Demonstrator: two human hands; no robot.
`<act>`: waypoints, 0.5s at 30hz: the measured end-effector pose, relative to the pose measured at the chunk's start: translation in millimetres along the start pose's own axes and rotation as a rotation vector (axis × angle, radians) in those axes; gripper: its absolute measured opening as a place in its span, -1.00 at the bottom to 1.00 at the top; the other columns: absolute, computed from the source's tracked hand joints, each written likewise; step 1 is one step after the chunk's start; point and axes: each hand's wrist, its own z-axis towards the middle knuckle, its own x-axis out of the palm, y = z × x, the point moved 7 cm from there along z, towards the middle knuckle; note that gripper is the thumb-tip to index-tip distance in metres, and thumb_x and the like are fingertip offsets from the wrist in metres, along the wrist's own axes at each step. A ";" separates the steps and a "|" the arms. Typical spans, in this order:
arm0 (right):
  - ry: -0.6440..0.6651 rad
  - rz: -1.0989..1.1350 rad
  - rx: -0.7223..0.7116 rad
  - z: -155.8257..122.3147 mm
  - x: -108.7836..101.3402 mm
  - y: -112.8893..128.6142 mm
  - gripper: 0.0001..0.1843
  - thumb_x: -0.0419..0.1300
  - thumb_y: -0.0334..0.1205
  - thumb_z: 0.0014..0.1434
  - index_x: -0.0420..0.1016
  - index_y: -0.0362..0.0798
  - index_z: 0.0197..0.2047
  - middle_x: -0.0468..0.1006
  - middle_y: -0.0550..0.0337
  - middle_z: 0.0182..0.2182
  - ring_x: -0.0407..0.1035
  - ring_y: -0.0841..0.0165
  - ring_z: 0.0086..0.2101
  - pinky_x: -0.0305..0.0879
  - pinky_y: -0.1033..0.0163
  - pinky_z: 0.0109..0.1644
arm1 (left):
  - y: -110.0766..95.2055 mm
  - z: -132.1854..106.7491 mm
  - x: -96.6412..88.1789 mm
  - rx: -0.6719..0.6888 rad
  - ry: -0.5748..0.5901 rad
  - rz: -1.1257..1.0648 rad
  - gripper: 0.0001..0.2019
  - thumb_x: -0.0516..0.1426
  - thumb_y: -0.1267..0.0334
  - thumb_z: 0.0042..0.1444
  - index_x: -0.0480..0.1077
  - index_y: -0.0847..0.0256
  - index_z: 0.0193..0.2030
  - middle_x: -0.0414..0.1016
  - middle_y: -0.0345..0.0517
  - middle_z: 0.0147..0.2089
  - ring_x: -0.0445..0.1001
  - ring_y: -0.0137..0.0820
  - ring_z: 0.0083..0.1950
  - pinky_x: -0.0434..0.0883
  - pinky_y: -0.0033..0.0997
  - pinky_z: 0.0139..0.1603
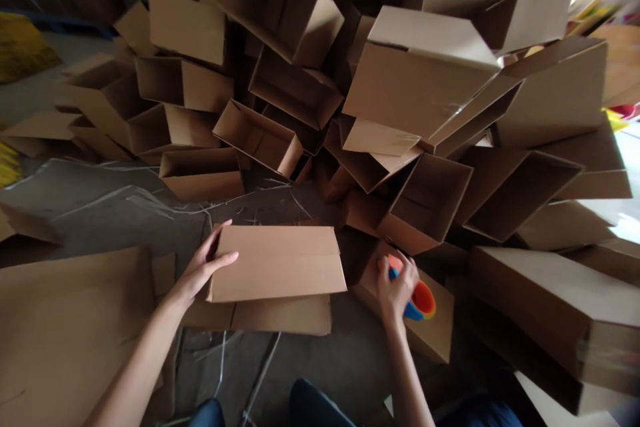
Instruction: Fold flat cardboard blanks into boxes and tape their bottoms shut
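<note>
My left hand [210,263] grips the left end of a brown cardboard box [280,263], with the thumb on its top face. The box's upper face is closed, and loose cardboard flaps [285,315] show beneath its near edge. To the right, my right hand [399,287] is wrapped around a blue and orange tape dispenser [420,303] with a round orange hollow end. The dispenser is over another cardboard box [435,333]; whether it touches that box I cannot tell.
A tall heap of open cardboard boxes [295,90] fills the far side and the right. A large cardboard sheet [75,320] lies at the lower left. White plastic strapping [150,203] is strewn over the grey floor [115,213]. My knees [317,403] show at the bottom.
</note>
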 end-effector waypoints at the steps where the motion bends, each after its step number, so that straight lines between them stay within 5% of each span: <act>1: -0.138 -0.177 -0.010 -2.0 -15.6 -16.5 -0.14 -0.09 0.33 0.23 0.28 -0.29 0.23 0.30 -0.43 0.22 0.02 -0.17 0.33 -0.10 -0.26 0.39 | 0.3 -0.2 0.6 -0.001 0.004 -0.011 -0.13 0.37 0.03 -0.04 0.19 -0.08 0.43 0.36 0.03 0.40 0.40 0.06 0.33 0.41 -0.01 0.27; 4: -0.197 -0.524 -0.007 -11.0 -34.9 -59.1 -0.09 -0.01 0.40 0.12 0.33 -0.31 0.14 0.43 -0.51 0.03 0.26 -0.28 0.14 0.15 -0.32 0.21 | 1.8 -0.3 2.9 -0.012 0.022 -0.050 -0.12 0.37 0.05 -0.03 0.16 -0.08 0.44 0.33 0.05 0.42 0.38 0.06 0.34 0.42 0.00 0.27; 8: 0.105 -0.678 -0.006 -14.1 -29.3 -92.4 -0.41 -0.07 0.20 0.16 0.45 -0.13 -0.08 0.58 -0.26 -0.26 0.47 -0.19 -0.10 0.21 -0.33 0.15 | 2.5 -0.1 4.3 -0.006 0.021 -0.068 -0.11 0.38 0.06 -0.06 0.17 -0.08 0.44 0.34 0.06 0.41 0.40 0.08 0.33 0.47 -0.03 0.20; 11: 0.158 -0.618 0.071 -9.7 -35.7 -95.9 -0.54 -0.05 0.15 0.13 0.49 0.00 -0.22 0.60 -0.19 -0.36 0.52 -0.19 -0.25 0.34 -0.32 -0.04 | 2.3 -0.5 4.6 -0.004 0.011 -0.079 -0.10 0.38 0.06 -0.08 0.18 -0.07 0.43 0.36 0.07 0.39 0.43 0.06 0.30 0.48 -0.04 0.19; 15: 0.124 -0.378 0.161 -1.5 -50.9 -67.2 -0.48 0.05 0.31 0.05 0.50 0.06 -0.23 0.60 -0.09 -0.40 0.51 -0.23 -0.26 0.40 -0.27 -0.19 | 1.6 -2.1 5.0 -0.019 0.007 -0.095 -0.08 0.39 0.06 -0.11 0.17 -0.05 0.43 0.36 0.07 0.38 0.42 0.06 0.31 0.45 -0.04 0.22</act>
